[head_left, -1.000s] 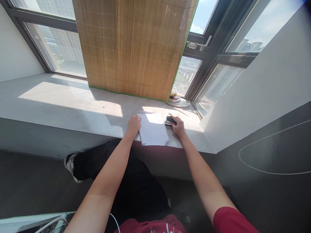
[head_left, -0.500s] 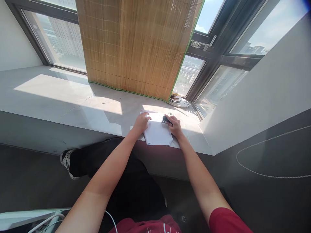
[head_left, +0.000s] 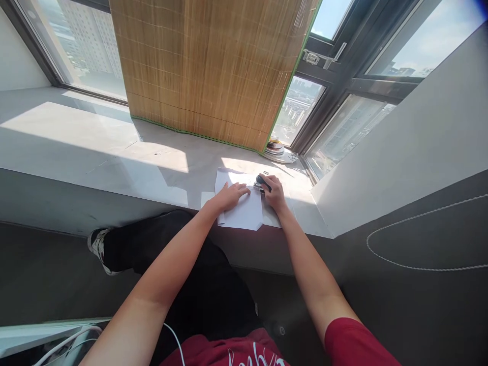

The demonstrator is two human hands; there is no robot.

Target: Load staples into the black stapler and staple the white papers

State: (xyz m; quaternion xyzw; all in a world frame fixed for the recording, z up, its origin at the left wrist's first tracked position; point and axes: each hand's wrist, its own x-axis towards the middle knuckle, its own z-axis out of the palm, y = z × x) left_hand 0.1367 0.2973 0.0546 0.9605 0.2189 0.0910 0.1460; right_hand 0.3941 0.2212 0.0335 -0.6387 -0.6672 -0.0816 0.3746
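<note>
A stack of white paper sheets (head_left: pixel 246 213) lies at the front edge of the grey window ledge (head_left: pixel 95 152). My left hand (head_left: pixel 229 195) rests flat on the sheets, fingers stretched toward the right. My right hand (head_left: pixel 272 192) is closed over a small black stapler (head_left: pixel 262 182) at the paper's far right corner. The stapler's front sits over the paper edge.
A bamboo blind (head_left: pixel 213 71) with green trim hangs down to the ledge behind the paper. A stack of small plates (head_left: pixel 277 151) stands in the window corner. A white wall (head_left: pixel 400 132) closes the right side. My leg and shoe (head_left: pixel 99 246) are below the ledge.
My left hand has slid from the paper's left edge onto its middle. My right hand has brought the stapler left onto the paper's corner. The sheets shifted slightly.
</note>
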